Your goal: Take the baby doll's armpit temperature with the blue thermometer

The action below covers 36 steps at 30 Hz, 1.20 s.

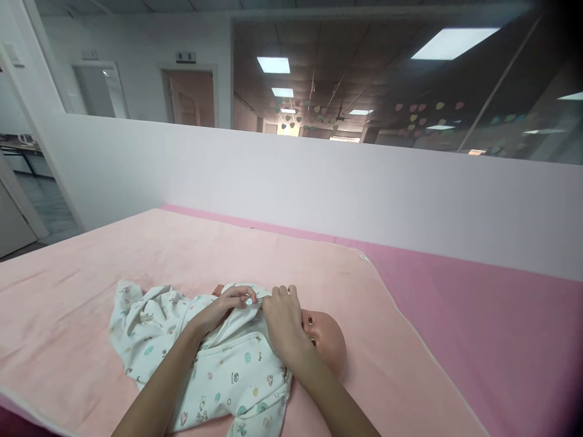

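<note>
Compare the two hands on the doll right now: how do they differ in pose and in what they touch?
The left hand pinches the garment's edge near a small snap with its fingertips; the right hand grips the same edge with curled fingers. The left hand lies over the doll's chest; the right hand lies against the doll's head, partly covering the face. Both hold the printed white garment, close together, above the pink blanket.

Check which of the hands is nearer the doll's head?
Right. The right hand rests beside the doll's head, touching it; the left hand pinches the garment farther off.
</note>
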### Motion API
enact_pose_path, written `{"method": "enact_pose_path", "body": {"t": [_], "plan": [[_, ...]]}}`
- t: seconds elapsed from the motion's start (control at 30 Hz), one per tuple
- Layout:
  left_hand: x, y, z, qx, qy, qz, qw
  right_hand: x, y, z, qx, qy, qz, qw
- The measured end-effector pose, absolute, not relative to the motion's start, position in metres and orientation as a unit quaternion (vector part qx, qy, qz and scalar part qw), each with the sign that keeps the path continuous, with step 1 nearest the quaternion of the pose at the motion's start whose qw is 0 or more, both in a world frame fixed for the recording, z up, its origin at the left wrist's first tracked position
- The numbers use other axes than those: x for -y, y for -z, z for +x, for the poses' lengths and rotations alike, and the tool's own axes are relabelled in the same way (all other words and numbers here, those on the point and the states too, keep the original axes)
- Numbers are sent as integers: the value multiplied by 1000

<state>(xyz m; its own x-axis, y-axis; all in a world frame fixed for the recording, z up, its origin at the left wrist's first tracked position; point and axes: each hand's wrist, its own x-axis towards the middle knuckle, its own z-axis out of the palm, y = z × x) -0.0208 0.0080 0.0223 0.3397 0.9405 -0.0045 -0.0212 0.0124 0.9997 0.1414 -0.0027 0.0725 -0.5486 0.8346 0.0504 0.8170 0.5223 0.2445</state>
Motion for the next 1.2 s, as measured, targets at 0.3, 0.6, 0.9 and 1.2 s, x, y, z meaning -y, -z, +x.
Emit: {"method": "enact_pose_path", "body": {"t": [0.3,0.6,0.9,1.2], "plan": [[-9,-23,-15,-449,-403,616,506,-3,-132,217,-817,189,470,-276],[-10,-19,-17,-434,-401,602,538,3,-140,227,-662,379,424,-489],[-7,-22,-18,-408,-391,618,547,34,-149,227,-681,312,423,-510],[-7,-19,-21,-413,-377,630,538,137,-74,333,-608,210,638,-423]]}}
